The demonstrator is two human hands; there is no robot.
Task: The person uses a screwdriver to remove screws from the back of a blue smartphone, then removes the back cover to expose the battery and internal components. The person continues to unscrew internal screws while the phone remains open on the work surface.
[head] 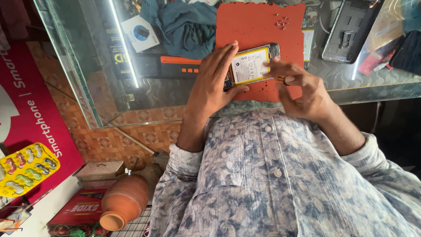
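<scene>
An opened smartphone [252,65] with its back cover off lies on an orange-red mat [258,26]; its white, yellow-edged battery faces up. My left hand [215,79] grips the phone's left end, fingers along the top edge and thumb under the bottom edge. My right hand [298,85], wearing a ring, touches the phone's right side with its fingertips on the battery's edge. Several small screws [282,23] lie on the mat above the phone.
A glass counter [144,94] carries a crumpled blue cloth [186,26], a white square pack [140,33], a phone back cover [348,30] and a dark phone [408,52] at right. On the floor stand a clay pot [123,202], red boxes and a yellow blister card [26,169].
</scene>
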